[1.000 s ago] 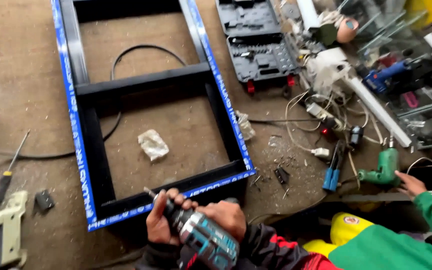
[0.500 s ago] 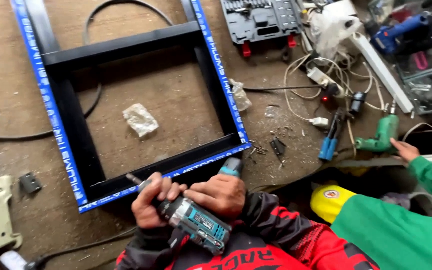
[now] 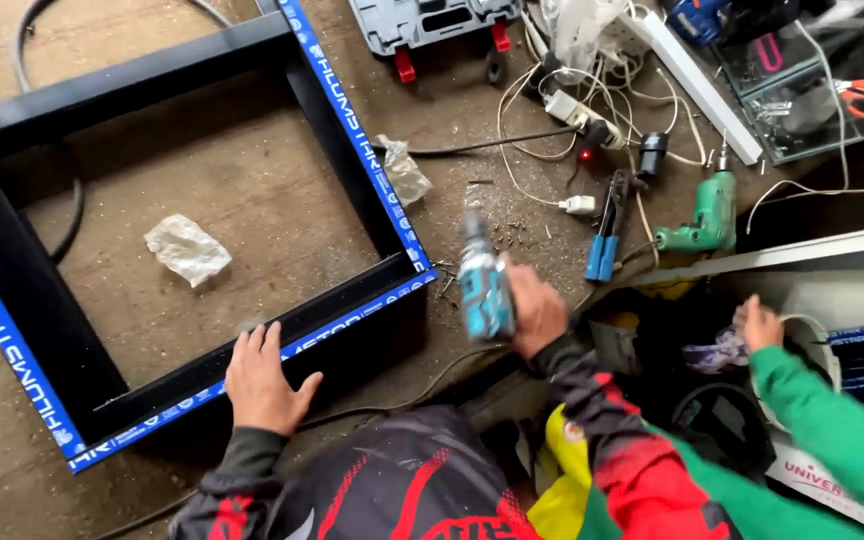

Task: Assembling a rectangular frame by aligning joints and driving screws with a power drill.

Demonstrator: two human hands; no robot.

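Observation:
A black metal frame (image 3: 352, 290) with blue protective tape along its edges lies flat on the dusty floor. My left hand (image 3: 262, 378) rests palm down on the frame's near rail, fingers spread. My right hand (image 3: 535, 312) grips a teal and black cordless drill (image 3: 482, 280), lifted off the frame to the right of its near corner, its bit pointing away from me.
A co-worker's green-sleeved arm reaches in at the right, hand (image 3: 758, 324) by white profiles. Green corded drill (image 3: 704, 218), blue-handled pliers (image 3: 604, 243), white cables and a power strip (image 3: 572, 105) lie beyond. A grey tool case (image 3: 432, 22) sits at the top. Crumpled plastic (image 3: 187, 248) lies inside the frame.
Both hands held the drill on the frame's near rail before. Now my right hand has pulled the drill off to the right, and my left hand has let go and lies flat on the rail.

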